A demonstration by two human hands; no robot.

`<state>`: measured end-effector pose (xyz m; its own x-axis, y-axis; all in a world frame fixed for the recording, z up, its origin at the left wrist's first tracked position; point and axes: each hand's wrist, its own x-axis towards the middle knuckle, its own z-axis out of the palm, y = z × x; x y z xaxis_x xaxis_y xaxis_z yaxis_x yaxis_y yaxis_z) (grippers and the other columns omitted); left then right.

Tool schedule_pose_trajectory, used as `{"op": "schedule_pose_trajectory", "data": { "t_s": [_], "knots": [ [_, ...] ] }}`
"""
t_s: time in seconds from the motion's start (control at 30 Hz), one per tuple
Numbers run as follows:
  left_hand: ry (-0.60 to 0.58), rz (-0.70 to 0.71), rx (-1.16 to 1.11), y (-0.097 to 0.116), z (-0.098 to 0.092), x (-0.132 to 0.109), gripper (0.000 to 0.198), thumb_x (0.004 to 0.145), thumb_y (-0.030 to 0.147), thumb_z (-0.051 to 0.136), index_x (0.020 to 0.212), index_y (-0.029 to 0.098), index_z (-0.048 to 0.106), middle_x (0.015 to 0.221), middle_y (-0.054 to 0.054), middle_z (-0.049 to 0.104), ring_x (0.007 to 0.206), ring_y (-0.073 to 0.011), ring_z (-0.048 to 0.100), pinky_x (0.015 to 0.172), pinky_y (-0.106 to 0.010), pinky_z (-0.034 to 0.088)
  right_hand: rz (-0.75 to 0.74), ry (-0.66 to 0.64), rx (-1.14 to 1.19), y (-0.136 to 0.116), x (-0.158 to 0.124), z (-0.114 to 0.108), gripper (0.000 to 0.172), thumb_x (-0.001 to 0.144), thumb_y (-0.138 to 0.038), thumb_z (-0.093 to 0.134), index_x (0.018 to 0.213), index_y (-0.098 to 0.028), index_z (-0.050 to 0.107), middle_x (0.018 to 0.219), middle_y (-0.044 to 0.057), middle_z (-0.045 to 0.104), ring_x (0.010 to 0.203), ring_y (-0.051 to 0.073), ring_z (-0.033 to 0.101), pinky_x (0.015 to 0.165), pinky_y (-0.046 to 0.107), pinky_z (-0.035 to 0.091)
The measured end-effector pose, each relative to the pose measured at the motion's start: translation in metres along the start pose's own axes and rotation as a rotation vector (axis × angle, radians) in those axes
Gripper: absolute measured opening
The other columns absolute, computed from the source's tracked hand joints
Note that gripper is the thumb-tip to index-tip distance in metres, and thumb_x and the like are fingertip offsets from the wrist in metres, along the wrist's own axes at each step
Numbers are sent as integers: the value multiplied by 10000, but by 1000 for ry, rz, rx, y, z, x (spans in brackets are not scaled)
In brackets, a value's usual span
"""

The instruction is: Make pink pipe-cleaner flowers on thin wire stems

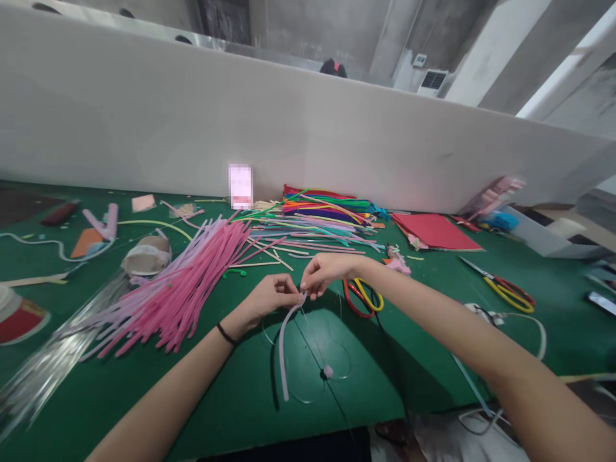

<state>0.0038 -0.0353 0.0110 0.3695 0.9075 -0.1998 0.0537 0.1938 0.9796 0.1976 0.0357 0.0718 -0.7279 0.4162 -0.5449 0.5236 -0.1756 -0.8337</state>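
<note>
In front of me, a pale lilac pipe cleaner (pixel 283 350) curves down from my fingertips toward the green table. My left hand (pixel 272 296), a black band at its wrist, pinches it near the upper end. Right beside it, the thumb and index finger of my right hand (pixel 330 273) are closed on the same end; the exact grip is partly hidden. Thin clear line loops below both hands. A small pale pink piece (pixel 328 371) lies beneath them, beside that line. Just behind my right wrist are scissors with red and yellow handles (pixel 369 296).
Pink and lilac pipe cleaners (pixel 192 289) lie heaped at left over silvery strands (pixel 72 346), near a tape roll (pixel 147 256). Multicoloured pipe cleaners (pixel 327 208) line the back by a white partition (pixel 289 128). At right are red sheets (pixel 437 231) and more scissors (pixel 510 295).
</note>
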Motion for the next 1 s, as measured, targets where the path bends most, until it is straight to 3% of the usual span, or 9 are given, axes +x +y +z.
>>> {"op": "schedule_pose_trajectory", "data": {
  "t_s": [0.1,0.27,0.33,0.4,0.5,0.57,0.67,0.73,1.0],
  "knots": [
    [2,24,-27,-1,-2,1,304,616,317,835,698,149,595,681,-29,693,636,-135,641,639,-248,483,24,8,-8,1,-7,2,440,658,-493,789,907,-137,717,870,90,747,739,163,713,693,254,559],
    [-26,-3,-76,-4,-6,2,317,662,358,814,790,133,632,778,-65,724,684,-139,650,667,-249,494,228,-8,-72,0,-14,1,624,686,-718,642,822,-111,704,801,143,732,647,193,693,580,283,525],
    [-50,-29,-111,-4,-8,1,337,671,361,808,847,133,634,810,-74,732,697,-145,661,687,-258,504,170,43,-99,-1,-16,2,614,739,-712,595,871,-121,699,864,139,730,702,200,690,630,302,518],
    [-56,-56,-113,-4,-9,1,356,670,350,810,895,136,635,809,-72,735,687,-148,667,684,-261,507,-23,308,-240,1,-19,12,478,789,-601,626,908,-142,688,922,102,719,784,190,668,700,300,493],
    [-24,-63,-70,-3,-12,0,334,666,330,809,883,136,644,772,-62,731,661,-141,660,642,-238,492,-286,907,-622,12,-24,45,226,795,-387,695,852,-170,667,884,49,677,847,178,593,771,305,429],
    [-4,-44,-69,-3,-12,0,308,661,318,809,853,139,647,760,-55,725,664,-137,653,633,-230,487,-302,1018,-802,24,-25,77,202,828,-370,665,740,-188,656,804,37,645,859,187,553,813,327,393],
    [10,-12,-76,-5,-12,1,296,661,311,807,845,142,648,756,-46,715,673,-135,647,648,-234,489,-244,1089,-940,43,-19,115,167,878,-340,609,811,-211,691,821,51,639,900,216,524,810,346,359],
    [20,0,-66,-5,-11,0,291,659,309,805,840,140,651,751,-42,708,675,-135,643,648,-232,486,-214,1115,-974,51,-10,125,186,900,-347,578,850,-212,694,853,58,637,903,220,521,795,341,358],
    [43,14,-85,-6,-9,0,295,643,315,815,811,144,644,729,-33,706,677,-141,648,656,-238,496,-173,1155,-1103,47,8,119,233,938,-325,510,836,-207,683,826,71,629,877,229,520,763,352,333]
  ]
}}
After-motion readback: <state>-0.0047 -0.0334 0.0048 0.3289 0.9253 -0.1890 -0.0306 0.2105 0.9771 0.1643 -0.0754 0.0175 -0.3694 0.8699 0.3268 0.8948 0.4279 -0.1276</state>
